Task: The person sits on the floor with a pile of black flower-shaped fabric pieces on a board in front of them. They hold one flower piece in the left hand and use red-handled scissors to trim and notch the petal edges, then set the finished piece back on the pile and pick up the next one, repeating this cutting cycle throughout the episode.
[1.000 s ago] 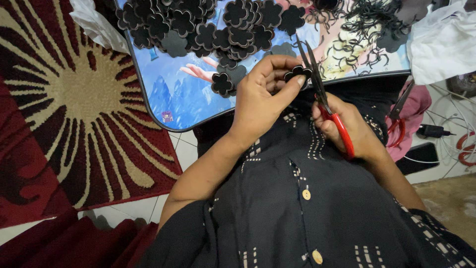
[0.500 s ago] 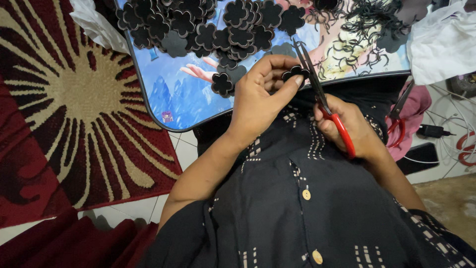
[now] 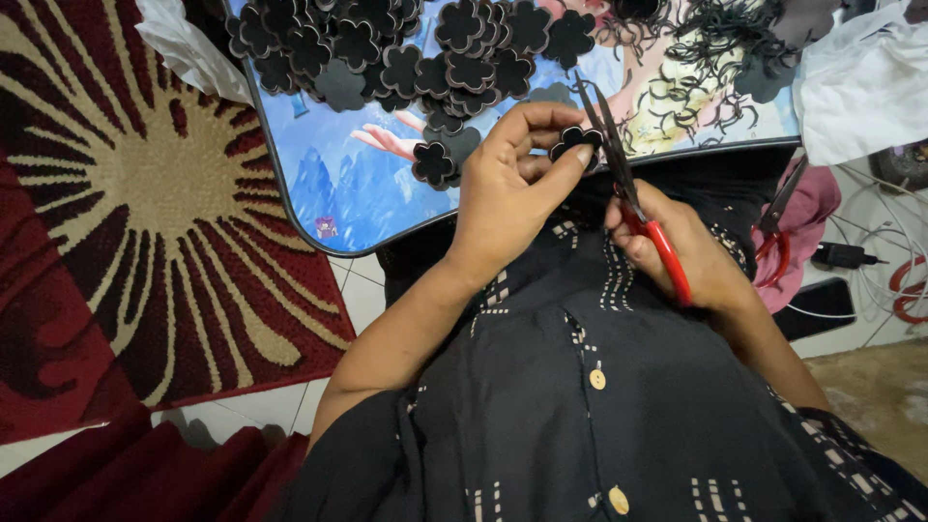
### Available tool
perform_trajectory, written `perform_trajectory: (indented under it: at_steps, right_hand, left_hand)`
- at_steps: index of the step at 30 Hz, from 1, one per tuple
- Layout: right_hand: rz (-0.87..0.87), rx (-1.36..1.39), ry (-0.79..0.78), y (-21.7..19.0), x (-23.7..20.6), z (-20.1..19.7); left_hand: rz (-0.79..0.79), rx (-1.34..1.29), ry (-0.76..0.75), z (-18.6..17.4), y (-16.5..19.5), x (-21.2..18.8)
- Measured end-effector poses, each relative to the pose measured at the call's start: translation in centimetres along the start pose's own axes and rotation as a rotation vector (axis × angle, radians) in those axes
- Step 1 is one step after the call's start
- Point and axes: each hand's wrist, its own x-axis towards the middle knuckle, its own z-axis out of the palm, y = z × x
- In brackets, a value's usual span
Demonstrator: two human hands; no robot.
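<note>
A red rug [image 3: 145, 222] with a cream sunburst pattern covers the floor at the left, with white tiles [image 3: 338, 290] showing beside it. A low bench [image 3: 348, 193] with a blue picture-printed top carries a heap of black flower cutouts [image 3: 387, 48] along its far edge and curly black offcuts [image 3: 706, 68] toward its far right corner. White cloth [image 3: 860, 77] lies off the bench's right edge, with a second pair of scissors [image 3: 778, 227] and cables [image 3: 889, 261] below it. Over the bench's near edge, the left hand [image 3: 512, 188] pinches one black flower piece [image 3: 575, 143] between its fingers. The right hand [image 3: 686, 256] grips red-handled scissors [image 3: 633, 193], blades against that piece.
</note>
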Motion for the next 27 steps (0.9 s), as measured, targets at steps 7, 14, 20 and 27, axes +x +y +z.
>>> perform_trajectory:
  at_steps: [7, 14, 20, 27]
  right_hand:
    - [0.041, 0.053, 0.007, 0.05, -0.07, 0.17]
    - [0.076, 0.091, 0.022, 0.23, -0.18, 0.3]
    - [0.097, 0.096, 0.054, 0.34, -0.32, 0.61]
    - [0.041, 0.267, 0.122, 0.34, -0.12, 0.65]
  left_hand:
    - [0.003, -0.009, 0.0, 0.17, -0.32, -0.01]
    - [-0.005, 0.017, 0.009, 0.12, -0.12, -0.06]
    - [-0.039, 0.003, 0.016, 0.09, -0.32, 0.06]
    - [0.01, -0.157, 0.014, -0.07, -0.69, 0.28]
